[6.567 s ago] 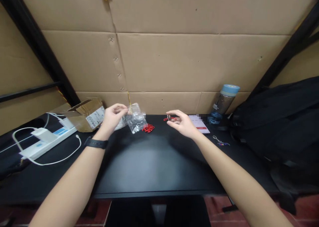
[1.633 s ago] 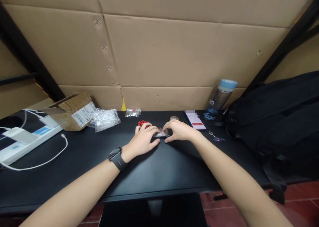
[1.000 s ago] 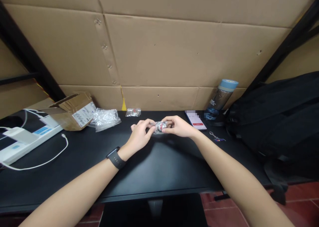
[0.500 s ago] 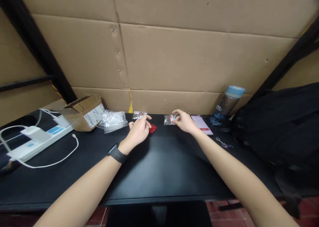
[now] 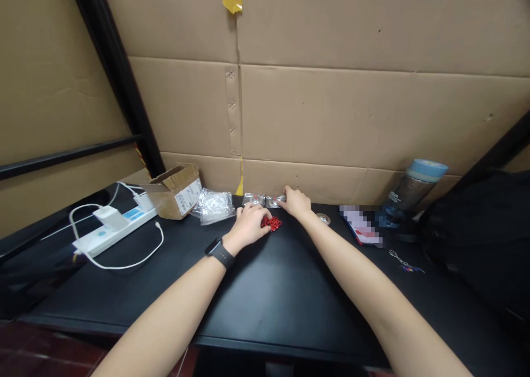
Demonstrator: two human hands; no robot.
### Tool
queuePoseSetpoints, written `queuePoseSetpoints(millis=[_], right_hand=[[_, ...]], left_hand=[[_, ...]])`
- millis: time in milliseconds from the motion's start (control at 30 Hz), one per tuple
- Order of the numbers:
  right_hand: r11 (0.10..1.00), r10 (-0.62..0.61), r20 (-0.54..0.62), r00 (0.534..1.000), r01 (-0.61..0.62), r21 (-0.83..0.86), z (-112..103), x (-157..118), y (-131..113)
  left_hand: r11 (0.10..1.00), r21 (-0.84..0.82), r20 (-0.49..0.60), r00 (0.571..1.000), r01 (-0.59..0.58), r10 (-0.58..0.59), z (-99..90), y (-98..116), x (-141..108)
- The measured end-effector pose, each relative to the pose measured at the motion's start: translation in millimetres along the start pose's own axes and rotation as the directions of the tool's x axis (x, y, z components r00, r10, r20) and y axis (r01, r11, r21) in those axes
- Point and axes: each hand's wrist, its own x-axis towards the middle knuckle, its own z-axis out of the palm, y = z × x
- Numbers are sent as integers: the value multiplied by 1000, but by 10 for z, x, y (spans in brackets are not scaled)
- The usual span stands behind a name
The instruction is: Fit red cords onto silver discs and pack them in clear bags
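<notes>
Two small clear packets lie side by side at the back of the black table: the left packet (image 5: 253,200) and the right packet (image 5: 274,201), each with a bit of red. My right hand (image 5: 297,202) is at the right packet, its thumb and forefinger apart around the packet's right side. A tangle of red cord (image 5: 272,223) lies just in front of the packets. My left hand (image 5: 250,225), with a dark watch on the wrist, has its curled fingertips on the cord's left side. A round clear disc (image 5: 323,218) rests right of my right forearm.
On the left are a power strip (image 5: 111,232) with white cables, an open cardboard box (image 5: 176,192) and clear plastic bags (image 5: 215,206). A phone (image 5: 361,226), keychain (image 5: 406,262), bottle (image 5: 414,192) and black bag (image 5: 476,244) are on the right.
The view has turned left. My right hand has set its packet beside the other one. My left hand has come onto the red cord. The round disc now shows.
</notes>
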Motion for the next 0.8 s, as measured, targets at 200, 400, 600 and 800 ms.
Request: queuePoseSetpoints(millis=[200, 400, 600, 800], right_hand=[[983, -169, 42, 985, 171, -60, -322, -329, 434], [963, -265, -13, 964, 266, 34, -369, -792, 1132], [960, -186, -60, 981, 195, 202, -199, -909, 1413], [935, -228, -79, 971, 241, 260, -171, -865, 1404]], left_hand=[[999, 22, -7, 999, -37, 37, 86, 25, -16], [1000, -19, -31, 1000, -1, 0, 139, 34, 8], [997, -73, -123, 992, 6, -15, 61, 131, 6], [989, -133, -146, 988, -63, 43, 50, 322, -47]])
